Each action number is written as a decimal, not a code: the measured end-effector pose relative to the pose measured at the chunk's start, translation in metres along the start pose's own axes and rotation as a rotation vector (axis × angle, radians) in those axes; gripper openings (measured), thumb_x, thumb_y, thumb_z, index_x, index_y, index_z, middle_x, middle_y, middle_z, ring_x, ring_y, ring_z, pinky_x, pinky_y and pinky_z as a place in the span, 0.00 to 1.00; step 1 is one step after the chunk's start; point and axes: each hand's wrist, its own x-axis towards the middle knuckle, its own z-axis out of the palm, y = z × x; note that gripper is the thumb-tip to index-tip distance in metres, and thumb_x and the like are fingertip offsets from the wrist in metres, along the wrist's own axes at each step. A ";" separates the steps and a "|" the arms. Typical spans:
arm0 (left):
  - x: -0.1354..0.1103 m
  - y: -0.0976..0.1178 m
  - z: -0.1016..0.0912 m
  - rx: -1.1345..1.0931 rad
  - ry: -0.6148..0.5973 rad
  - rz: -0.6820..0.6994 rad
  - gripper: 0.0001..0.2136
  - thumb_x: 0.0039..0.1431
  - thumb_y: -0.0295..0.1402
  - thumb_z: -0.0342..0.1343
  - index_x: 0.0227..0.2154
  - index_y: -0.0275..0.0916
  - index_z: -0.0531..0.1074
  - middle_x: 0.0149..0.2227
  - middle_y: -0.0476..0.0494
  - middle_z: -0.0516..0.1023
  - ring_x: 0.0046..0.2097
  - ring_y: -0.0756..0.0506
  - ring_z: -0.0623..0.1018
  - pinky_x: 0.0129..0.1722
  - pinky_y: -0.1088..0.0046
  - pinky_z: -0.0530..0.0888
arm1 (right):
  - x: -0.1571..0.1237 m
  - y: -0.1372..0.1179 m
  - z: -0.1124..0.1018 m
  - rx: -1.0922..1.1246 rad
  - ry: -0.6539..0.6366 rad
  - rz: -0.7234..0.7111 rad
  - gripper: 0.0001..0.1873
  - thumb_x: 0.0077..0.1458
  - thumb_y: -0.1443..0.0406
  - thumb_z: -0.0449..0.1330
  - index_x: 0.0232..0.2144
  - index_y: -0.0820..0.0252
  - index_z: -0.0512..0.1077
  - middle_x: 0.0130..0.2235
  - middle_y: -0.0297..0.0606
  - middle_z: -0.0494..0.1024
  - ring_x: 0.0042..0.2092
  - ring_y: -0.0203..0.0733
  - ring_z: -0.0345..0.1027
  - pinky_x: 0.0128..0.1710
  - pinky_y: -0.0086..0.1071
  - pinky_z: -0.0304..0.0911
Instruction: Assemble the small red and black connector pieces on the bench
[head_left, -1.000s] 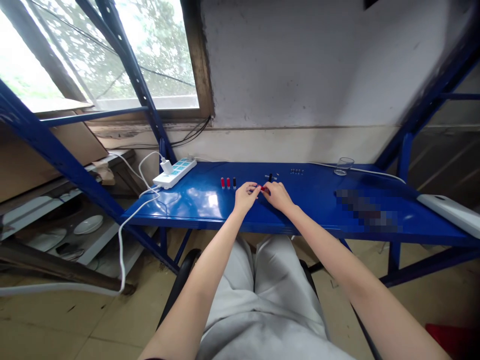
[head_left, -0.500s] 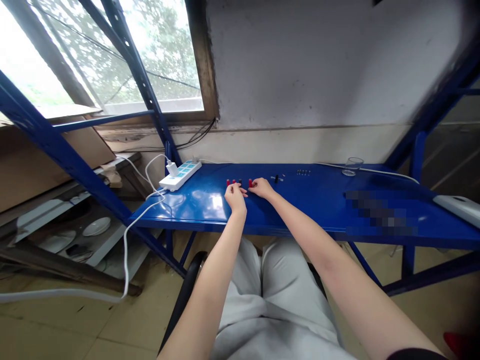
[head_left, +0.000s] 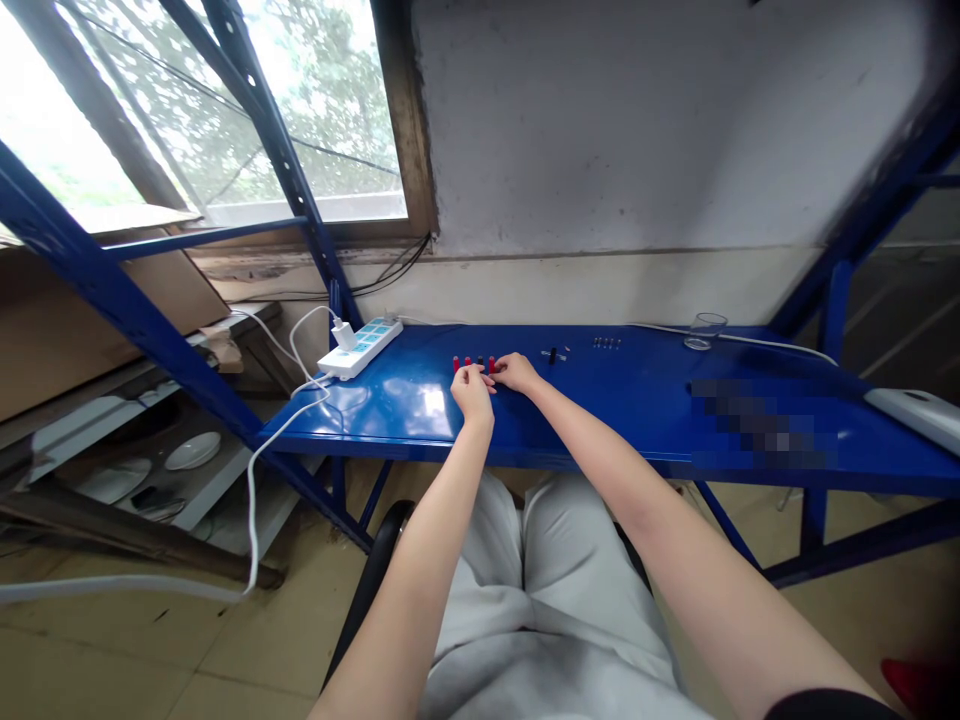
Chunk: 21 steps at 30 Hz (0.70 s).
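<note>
Biggest first: grey wall (head_left: pixel 637 130) at the far side, w/ a window (head_left: pixel 225 100) far left & blue rack frame (head_left: pixel 97 290) slanting across it. Below that, the blue worktop (head_left: pixel 637 410) runs left to right, glossy, w/ a blurred patch near its right end. The person sits at the near edge, grey trousers (head_left: pixel 555 590), both bare forearms reaching fwd to the middle of the worktop. Lower left, off the worktop, a shelf w/ white plates (head_left: pixel 193 452).

On the worktop: white power strip (head_left: pixel 355 350) at the far left corner, charger plugged in, white cable (head_left: pixel 251 470) hanging off the left edge to the floor. Flat white object (head_left: pixel 911 410) at the right end. Clear glass (head_left: pixel 705 331) far right, near the wall.

Left hand (head_left: pixel 472 385) & right hand (head_left: pixel 516 372) sit just beside each other, centre of worktop. Left hand loosely curled, palm down, fingertips right by the row of small red and black pieces (head_left: pixel 472 362), which stand upright side by side. Right hand's fingers are drawn together at the end red piece (head_left: pixel 492 364), at the row's right end, touching it. Too small to tell whether either hand really pinches anything.

Right of the hands, apart from them: a small black piece (head_left: pixel 553 355), then a line of tiny dark bits (head_left: pixel 606 343) farther right.
</note>
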 end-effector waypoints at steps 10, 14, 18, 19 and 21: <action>-0.001 0.004 0.001 -0.024 0.041 -0.051 0.05 0.50 0.30 0.47 0.23 0.35 0.66 0.13 0.54 0.65 0.14 0.55 0.63 0.16 0.81 0.58 | -0.002 0.000 0.002 0.008 0.007 0.013 0.10 0.44 0.61 0.62 0.30 0.59 0.77 0.32 0.37 0.79 0.34 0.39 0.71 0.30 0.26 0.59; -0.001 0.004 0.001 -0.019 0.042 -0.055 0.05 0.50 0.30 0.47 0.23 0.35 0.65 0.13 0.54 0.64 0.14 0.55 0.63 0.16 0.81 0.58 | -0.003 -0.004 -0.003 -0.039 -0.047 -0.006 0.13 0.44 0.61 0.62 0.34 0.61 0.76 0.35 0.39 0.78 0.36 0.40 0.71 0.32 0.26 0.60; -0.002 0.003 0.001 -0.016 0.006 -0.047 0.06 0.50 0.31 0.46 0.24 0.35 0.66 0.13 0.54 0.64 0.14 0.56 0.63 0.17 0.81 0.58 | -0.013 -0.005 -0.020 -0.069 -0.115 -0.037 0.18 0.45 0.62 0.63 0.41 0.64 0.73 0.36 0.40 0.78 0.37 0.40 0.71 0.35 0.26 0.61; -0.002 0.003 0.001 -0.008 -0.007 -0.039 0.06 0.50 0.31 0.46 0.24 0.35 0.66 0.13 0.54 0.64 0.14 0.56 0.63 0.17 0.81 0.59 | -0.017 -0.003 -0.026 -0.063 -0.124 -0.052 0.19 0.46 0.63 0.62 0.42 0.64 0.72 0.37 0.41 0.78 0.38 0.39 0.71 0.36 0.26 0.62; -0.004 0.002 0.001 0.019 -0.037 -0.017 0.07 0.51 0.32 0.46 0.25 0.35 0.67 0.14 0.53 0.65 0.15 0.56 0.63 0.17 0.81 0.59 | -0.026 0.005 -0.042 -0.056 -0.139 -0.089 0.18 0.47 0.65 0.61 0.43 0.64 0.72 0.37 0.40 0.78 0.38 0.39 0.71 0.38 0.27 0.62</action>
